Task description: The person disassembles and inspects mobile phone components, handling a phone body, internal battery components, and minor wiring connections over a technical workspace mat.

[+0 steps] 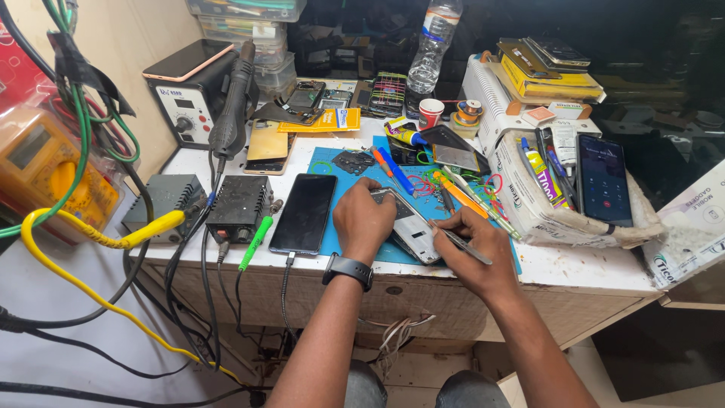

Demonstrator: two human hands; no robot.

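Starting at the far left, a yellow multimeter (38, 162) sits among green and yellow cables (83, 234), with a hot-air station (198, 94) behind it on the white bench (589, 268) and a handpiece (230, 106) leaning against its front. Two small black boxes (240, 205) stand at the bench edge below. Just right of them a dark phone (303, 213) lies face up with a cable plugged into its lower end, partly on a blue mat (347, 181).

On that mat the left hand (364, 219), a black watch (348, 270) on its wrist, lies curled over an opened phone (411, 227) and presses it down. The opened phone rests near the front edge of the bench, between both hands. The right hand (472, 249) touches its right edge and pinches metal tweezers (457, 240) whose tips reach the phone.

Behind the hands lie screwdrivers (393, 170) and coloured rubber bands (495, 185). Farther back stand a plastic bottle (434, 45) and a small red cup (430, 112). To the right, a tray (544, 219) holds pens and a phone with a lit screen (603, 180); yellow boxes (551, 79) are stacked behind it.
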